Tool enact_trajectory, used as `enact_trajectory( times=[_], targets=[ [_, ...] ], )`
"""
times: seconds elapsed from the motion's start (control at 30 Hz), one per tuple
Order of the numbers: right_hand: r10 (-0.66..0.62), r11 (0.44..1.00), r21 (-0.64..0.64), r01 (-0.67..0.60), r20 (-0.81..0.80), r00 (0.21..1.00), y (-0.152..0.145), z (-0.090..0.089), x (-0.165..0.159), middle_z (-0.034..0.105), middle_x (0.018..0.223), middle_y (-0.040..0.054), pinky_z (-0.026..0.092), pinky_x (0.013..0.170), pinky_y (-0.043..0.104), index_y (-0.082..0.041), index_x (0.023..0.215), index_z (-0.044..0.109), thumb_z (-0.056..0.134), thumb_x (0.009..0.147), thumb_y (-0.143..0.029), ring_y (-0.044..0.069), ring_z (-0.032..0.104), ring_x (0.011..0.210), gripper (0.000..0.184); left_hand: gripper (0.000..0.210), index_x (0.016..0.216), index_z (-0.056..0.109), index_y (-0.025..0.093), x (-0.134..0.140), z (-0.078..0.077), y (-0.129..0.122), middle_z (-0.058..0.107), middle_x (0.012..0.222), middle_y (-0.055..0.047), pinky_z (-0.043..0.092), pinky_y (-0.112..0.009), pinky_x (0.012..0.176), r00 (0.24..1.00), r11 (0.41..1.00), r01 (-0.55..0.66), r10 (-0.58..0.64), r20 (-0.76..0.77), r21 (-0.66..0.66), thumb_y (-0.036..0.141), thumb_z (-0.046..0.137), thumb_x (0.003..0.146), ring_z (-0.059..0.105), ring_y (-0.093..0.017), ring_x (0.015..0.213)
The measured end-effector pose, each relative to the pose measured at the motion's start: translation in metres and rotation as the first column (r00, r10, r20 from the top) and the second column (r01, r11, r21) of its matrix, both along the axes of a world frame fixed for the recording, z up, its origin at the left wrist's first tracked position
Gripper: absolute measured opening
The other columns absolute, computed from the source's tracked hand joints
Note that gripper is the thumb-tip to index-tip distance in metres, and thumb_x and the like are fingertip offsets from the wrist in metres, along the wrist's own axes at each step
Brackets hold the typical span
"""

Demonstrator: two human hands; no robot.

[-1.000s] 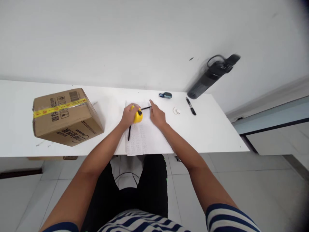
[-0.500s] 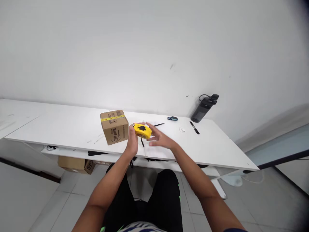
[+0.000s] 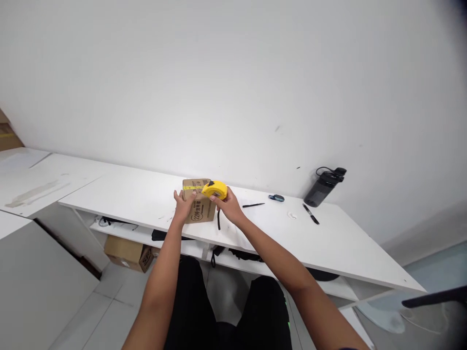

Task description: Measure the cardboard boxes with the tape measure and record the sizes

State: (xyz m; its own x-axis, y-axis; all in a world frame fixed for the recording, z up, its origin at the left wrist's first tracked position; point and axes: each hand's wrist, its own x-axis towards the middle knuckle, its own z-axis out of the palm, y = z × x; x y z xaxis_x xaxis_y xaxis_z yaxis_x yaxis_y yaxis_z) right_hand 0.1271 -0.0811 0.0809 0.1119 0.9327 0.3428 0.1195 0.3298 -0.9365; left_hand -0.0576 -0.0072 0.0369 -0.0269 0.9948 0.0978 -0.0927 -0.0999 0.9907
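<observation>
A yellow tape measure [image 3: 218,188] with a black button is gripped in my right hand [image 3: 229,204], thumb below and fingers behind. It is held at the right part of a small cardboard box [image 3: 204,212], level with its top. Across the box's top runs a yellow strip, and dark printing marks its front. At the box's left front corner is my left hand [image 3: 184,206], thumb and fingers spread apart, the thumb over the upper front edge. Whether its fingers press on the box's left side I cannot tell.
On the white desk [image 3: 146,199] lie a black pen [image 3: 253,205], a small dark blue object [image 3: 276,198], a black marker [image 3: 311,214] and a white ring-like piece [image 3: 292,215]. A dark bottle [image 3: 323,187] stands near the wall. Below is another cardboard box [image 3: 126,253].
The tape measure has passed from my left hand to my right and now sits against the box. My left hand has moved to the box's left front. The view has shifted left.
</observation>
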Motion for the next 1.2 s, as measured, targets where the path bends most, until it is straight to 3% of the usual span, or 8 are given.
enact_trajectory(
  times=[0.1, 0.2, 0.33, 0.47, 0.57, 0.9, 1.03, 1.2],
  targets=[
    [0.022, 0.999, 0.021, -0.028, 0.239, 0.971, 0.034, 0.023, -0.012, 0.062, 0.088, -0.0032, 0.046, 0.064, 0.027, -0.023, 0.101, 0.053, 0.07, 0.074, -0.059, 0.014, 0.055, 0.073, 0.048, 0.1, 0.155, 0.022, 0.023, -0.011, -0.01, 0.018, 0.052, 0.148, -0.016, 0.05, -0.04, 0.098, 0.987, 0.994, 0.107, -0.102, 0.124, -0.034, 0.051, 0.076, 0.076, 0.06, -0.031, 0.124],
    [0.034, 0.999, -0.034, -0.019, 0.506, 0.862, 0.066, 0.039, -0.026, 0.065, 0.091, -0.0008, 0.043, 0.066, 0.027, -0.023, 0.097, 0.052, 0.065, 0.078, -0.062, 0.016, 0.057, 0.078, 0.045, 0.079, 0.145, 0.043, 0.02, -0.019, -0.008, 0.023, 0.065, 0.13, -0.012, 0.052, -0.035, 0.089, 0.967, 0.973, 0.23, -0.229, 0.108, 0.009, 0.046, 0.074, 0.076, 0.066, -0.028, 0.112],
    [0.038, 0.99, -0.116, 0.074, 0.744, 0.667, 0.088, 0.042, -0.045, 0.07, 0.101, 0.0074, 0.039, 0.064, 0.029, -0.023, 0.1, 0.048, 0.06, 0.083, -0.065, 0.022, 0.06, 0.082, 0.047, 0.08, 0.15, 0.042, 0.023, -0.021, -0.001, 0.022, 0.071, 0.119, -0.01, 0.053, -0.034, 0.081, 0.939, 0.945, 0.324, -0.326, 0.107, 0.034, 0.043, 0.071, 0.078, 0.069, -0.027, 0.101],
    [0.087, 0.978, -0.184, 0.103, 0.797, 0.598, 0.087, 0.043, -0.045, 0.069, 0.113, 0.0118, 0.039, 0.063, 0.03, -0.022, 0.106, 0.047, 0.055, 0.085, -0.068, 0.026, 0.064, 0.089, 0.051, 0.086, 0.156, 0.038, 0.026, -0.017, -0.004, 0.02, 0.068, 0.13, -0.007, 0.052, -0.032, 0.087, 0.957, 0.969, 0.24, -0.247, 0.155, 0.062, 0.04, 0.073, 0.078, 0.068, -0.026, 0.107],
    [0.098, 0.969, -0.206, 0.137, 0.828, 0.552, 0.074, 0.047, -0.027, 0.07, 0.115, 0.0111, 0.04, 0.064, 0.03, -0.022, 0.108, 0.049, 0.057, 0.084, -0.067, 0.027, 0.065, 0.093, 0.052, 0.079, 0.15, 0.049, 0.025, -0.014, -0.009, 0.021, 0.065, 0.137, -0.006, 0.05, -0.032, 0.093, 0.972, 0.984, 0.158, -0.169, 0.164, 0.081, 0.038, 0.074, 0.077, 0.066, -0.025, 0.111],
    [0.028, 0.937, -0.242, 0.253, 0.772, 0.634, -0.005, 0.033, 0.061, 0.072, 0.103, 0.0045, 0.041, 0.065, 0.03, -0.024, 0.106, 0.056, 0.067, 0.081, -0.06, 0.023, 0.065, 0.087, 0.045, 0.069, 0.139, 0.06, 0.019, -0.01, -0.01, 0.027, 0.068, 0.131, -0.008, 0.051, -0.034, 0.094, 0.971, 0.987, 0.134, -0.15, 0.185, 0.094, 0.036, 0.074, 0.073, 0.065, -0.027, 0.113],
    [0.029, 0.933, -0.237, 0.271, 0.8, 0.6, -0.011, 0.032, 0.063, 0.072, 0.098, 0.0037, 0.04, 0.063, 0.029, -0.024, 0.101, 0.058, 0.067, 0.08, -0.06, 0.022, 0.064, 0.084, 0.044, 0.069, 0.14, 0.06, 0.017, -0.01, -0.005, 0.025, 0.065, 0.135, -0.009, 0.049, -0.033, 0.096, 0.973, 0.987, 0.133, -0.146, 0.176, 0.086, 0.034, 0.073, 0.074, 0.062, -0.027, 0.118],
    [-0.04, 0.957, -0.134, 0.258, 0.82, 0.571, 0.01, 0.034, 0.039, 0.072, 0.098, 0.0049, 0.038, 0.062, 0.028, -0.023, 0.1, 0.057, 0.062, 0.081, -0.067, 0.022, 0.064, 0.084, 0.048, 0.074, 0.146, 0.053, 0.021, -0.003, 0.0, 0.008, 0.065, 0.135, -0.009, 0.051, -0.035, 0.094, 0.972, 0.988, 0.147, -0.155, 0.179, 0.057, 0.034, 0.073, 0.076, 0.065, -0.026, 0.112]
  ],
)
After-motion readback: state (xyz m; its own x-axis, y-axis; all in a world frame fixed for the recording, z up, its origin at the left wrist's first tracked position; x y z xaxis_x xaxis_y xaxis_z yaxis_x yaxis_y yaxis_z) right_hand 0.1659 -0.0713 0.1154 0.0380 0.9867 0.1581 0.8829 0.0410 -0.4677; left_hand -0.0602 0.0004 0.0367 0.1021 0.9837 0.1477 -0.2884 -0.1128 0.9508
